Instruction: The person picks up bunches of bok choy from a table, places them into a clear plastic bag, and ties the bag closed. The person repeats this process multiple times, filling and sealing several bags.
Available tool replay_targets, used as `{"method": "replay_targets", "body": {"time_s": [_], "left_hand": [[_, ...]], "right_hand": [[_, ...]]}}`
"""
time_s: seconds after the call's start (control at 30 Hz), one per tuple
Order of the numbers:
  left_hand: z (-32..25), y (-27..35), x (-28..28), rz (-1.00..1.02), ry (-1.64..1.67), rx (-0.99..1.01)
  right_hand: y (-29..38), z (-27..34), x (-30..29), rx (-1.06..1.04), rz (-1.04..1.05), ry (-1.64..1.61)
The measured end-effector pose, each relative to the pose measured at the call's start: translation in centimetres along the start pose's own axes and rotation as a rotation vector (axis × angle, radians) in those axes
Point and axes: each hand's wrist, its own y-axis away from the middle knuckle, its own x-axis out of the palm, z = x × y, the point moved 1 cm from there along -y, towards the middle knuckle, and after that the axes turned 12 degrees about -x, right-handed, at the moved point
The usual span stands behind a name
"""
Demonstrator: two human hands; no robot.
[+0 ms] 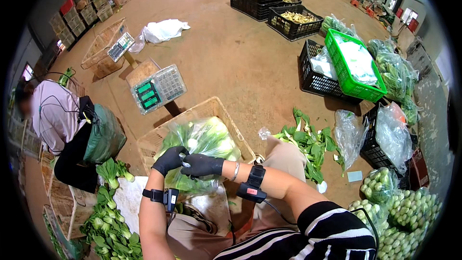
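Both my hands wear dark gloves and meet at the gathered plastic of a clear bag of leafy greens [213, 139]. My left hand [170, 160] pinches the bag's gathered plastic from the left. Against it, my right hand [202, 165] grips the same plastic, its fingertips touching those of the left. The bag rests in a tan plastic crate [218, 106] that stands before me, partly on my side of a digital scale's display [158, 88]. Pale-stemmed bok choy shows through the plastic. The fingertips partly hide the gathered neck.
Loose bok choy [108, 220] lies at lower left, more greens [317, 144] on the floor at right. A co-worker [57, 115] sits at left. A green crate [379, 94] tops a black crate [310, 76]; bagged vegetables [415, 209] are at lower right.
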Motion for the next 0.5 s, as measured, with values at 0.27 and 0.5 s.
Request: {"method": "replay_targets", "body": {"time_s": [0.27,0.5], "left_hand": [[4.5,-0.5,1.5,-0.070,0.053,0.158],[5.5,-2.7,2.0,0.085,0.026,0.069]], "right_hand": [[-1.6,-0.1,2.0,-0.085,-0.175,0.051],[-0.8,0.4,1.6,-0.001,-0.134,0.094]]}}
